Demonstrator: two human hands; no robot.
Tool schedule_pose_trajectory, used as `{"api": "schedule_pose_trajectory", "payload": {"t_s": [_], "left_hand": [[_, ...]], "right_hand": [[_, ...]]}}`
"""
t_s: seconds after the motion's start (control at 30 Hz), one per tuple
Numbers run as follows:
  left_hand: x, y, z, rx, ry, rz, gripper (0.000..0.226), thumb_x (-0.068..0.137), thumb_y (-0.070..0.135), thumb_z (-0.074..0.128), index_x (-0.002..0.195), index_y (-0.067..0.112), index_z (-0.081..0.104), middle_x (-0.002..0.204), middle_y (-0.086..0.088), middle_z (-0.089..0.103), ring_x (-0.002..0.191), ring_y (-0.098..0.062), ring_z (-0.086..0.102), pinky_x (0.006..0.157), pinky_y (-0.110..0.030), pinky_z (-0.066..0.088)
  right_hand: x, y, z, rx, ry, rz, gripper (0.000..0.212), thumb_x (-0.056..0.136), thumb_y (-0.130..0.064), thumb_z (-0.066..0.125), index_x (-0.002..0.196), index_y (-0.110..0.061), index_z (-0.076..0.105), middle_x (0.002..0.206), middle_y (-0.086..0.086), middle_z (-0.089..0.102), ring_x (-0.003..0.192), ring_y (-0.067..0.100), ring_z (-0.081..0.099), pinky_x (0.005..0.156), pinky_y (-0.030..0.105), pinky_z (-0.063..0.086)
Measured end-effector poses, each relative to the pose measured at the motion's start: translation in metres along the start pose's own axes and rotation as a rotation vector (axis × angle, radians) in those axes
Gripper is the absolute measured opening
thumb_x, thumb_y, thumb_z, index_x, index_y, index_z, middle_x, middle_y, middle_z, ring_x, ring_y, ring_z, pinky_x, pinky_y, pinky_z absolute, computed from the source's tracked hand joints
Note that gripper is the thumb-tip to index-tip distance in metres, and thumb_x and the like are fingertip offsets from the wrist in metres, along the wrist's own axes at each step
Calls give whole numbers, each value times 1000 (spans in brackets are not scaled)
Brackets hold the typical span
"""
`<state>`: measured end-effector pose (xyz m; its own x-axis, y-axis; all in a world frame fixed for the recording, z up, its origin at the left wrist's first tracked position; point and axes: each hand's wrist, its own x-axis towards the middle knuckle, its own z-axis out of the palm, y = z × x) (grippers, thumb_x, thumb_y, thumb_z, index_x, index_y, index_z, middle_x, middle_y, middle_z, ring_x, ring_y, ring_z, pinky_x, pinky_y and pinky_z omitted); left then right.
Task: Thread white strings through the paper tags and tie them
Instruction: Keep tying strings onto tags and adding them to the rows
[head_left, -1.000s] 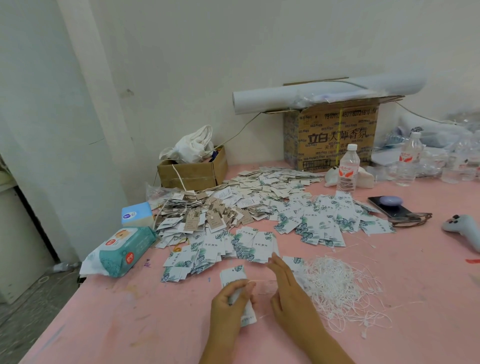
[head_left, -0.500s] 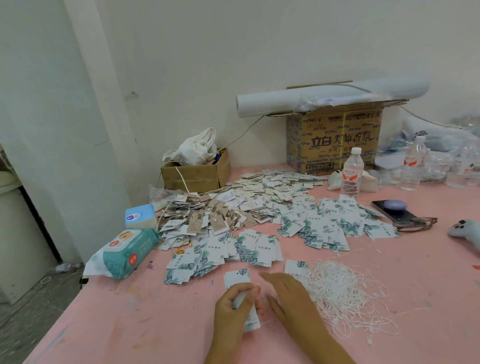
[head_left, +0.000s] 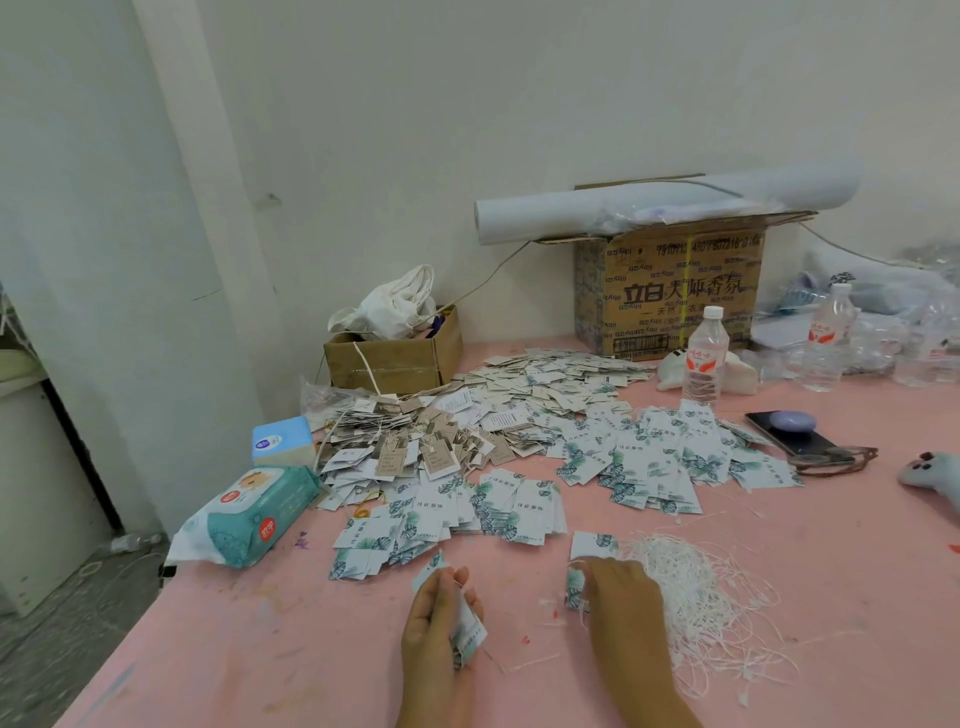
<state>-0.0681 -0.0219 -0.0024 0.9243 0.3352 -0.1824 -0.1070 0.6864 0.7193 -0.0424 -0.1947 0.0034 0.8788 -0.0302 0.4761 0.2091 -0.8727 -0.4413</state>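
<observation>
Left hand (head_left: 435, 621) fingers curl round a white leaf-printed paper tag (head_left: 470, 631); right hand (head_left: 623, 597) touches a second tag (head_left: 573, 592) (grip unclear), near pink worktop (head_left: 260, 649) front edge.

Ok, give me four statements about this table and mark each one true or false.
1. The left hand grips a paper tag. True.
2. The string pile lies left of that hand. False: it lies to its right, beside the right hand.
3. The paper roll rests on the big cardboard box. True.
4. The nearer water bottle lies on its side. False: it stands upright, capped.
</observation>
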Motion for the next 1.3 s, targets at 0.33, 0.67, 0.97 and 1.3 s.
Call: {"api": "schedule_pose_trajectory", "payload": {"t_s": [0.33,0.67,0.97,1.3], "left_hand": [[-8,-3,6,422,-208,89,19,65,18,78,80,7,76,81,-18,73,61,-23,67,58,-30,58],[-14,-8,11,723,-281,182,12,78,8,78,71,17,73,66,-15,71,57,-19,65,56,-24,52],[-14,-10,12,796,-341,247,15,72,6,81,65,19,76,70,-9,73,65,-16,66,65,-26,52],[-10,-10,9,763,-286,210,14,78,8,78,69,17,73,65,-17,71,57,-21,67,58,-26,53]], "right_hand": [[-9,-7,-4,155,154,-172,66,86,-7,63,144,-23,36,142,0,43,131,11,33,106,36,31],[-4,2,1,346,101,-309,17,81,-5,72,82,-19,63,88,-9,60,86,2,48,76,23,38],[0,3,11,362,-260,-323,21,90,-17,61,108,-27,67,111,-19,59,108,-1,44,93,18,37],[-3,0,0,479,-196,-187,19,95,-22,55,82,-35,56,74,-19,63,76,-1,57,71,14,42]]}}
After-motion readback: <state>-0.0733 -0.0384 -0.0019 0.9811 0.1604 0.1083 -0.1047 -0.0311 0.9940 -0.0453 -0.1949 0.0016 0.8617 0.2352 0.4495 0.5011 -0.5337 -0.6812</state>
